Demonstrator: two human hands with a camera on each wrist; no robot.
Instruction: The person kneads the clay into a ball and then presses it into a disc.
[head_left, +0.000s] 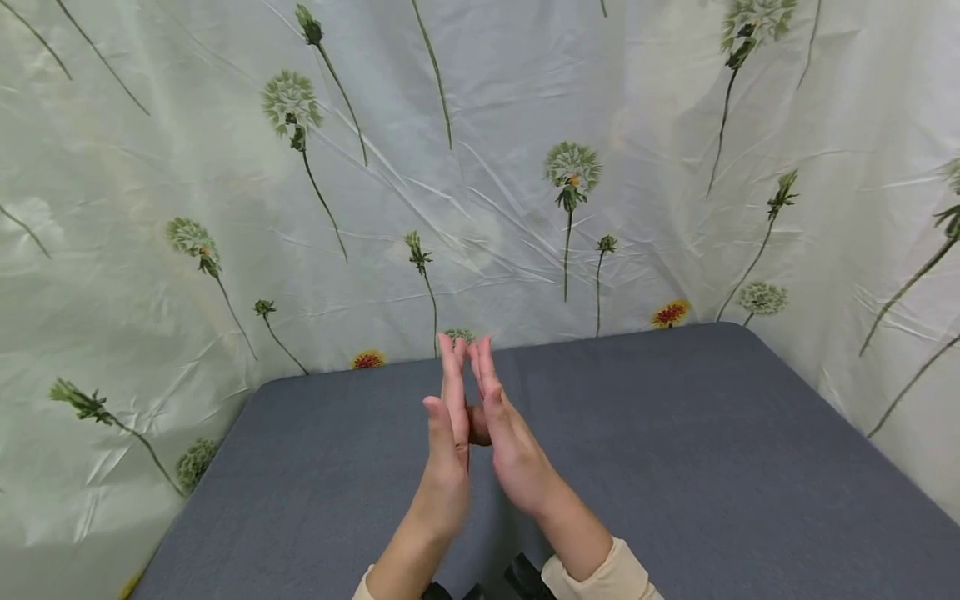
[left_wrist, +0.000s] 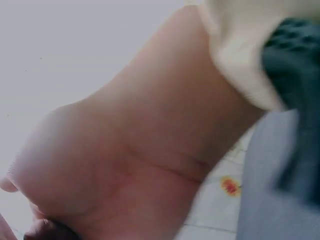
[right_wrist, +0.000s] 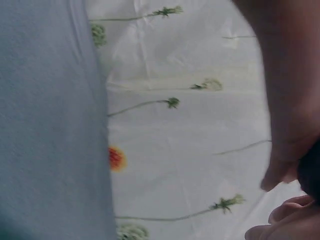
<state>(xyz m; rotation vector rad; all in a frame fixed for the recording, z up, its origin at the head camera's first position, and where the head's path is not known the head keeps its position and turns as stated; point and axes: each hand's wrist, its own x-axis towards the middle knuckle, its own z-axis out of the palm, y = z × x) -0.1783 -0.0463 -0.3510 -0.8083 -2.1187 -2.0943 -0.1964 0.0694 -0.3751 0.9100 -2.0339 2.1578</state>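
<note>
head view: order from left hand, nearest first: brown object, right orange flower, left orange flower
1. Brown object, just right of left hand
2. Left orange flower, leftward on the curtain
3. Right orange flower, well to the right

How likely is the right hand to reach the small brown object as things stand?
Likely yes: the right hand is beside the small brown object, palm facing it, with nothing visible between them. The left hand flanks the opposite side.
</note>
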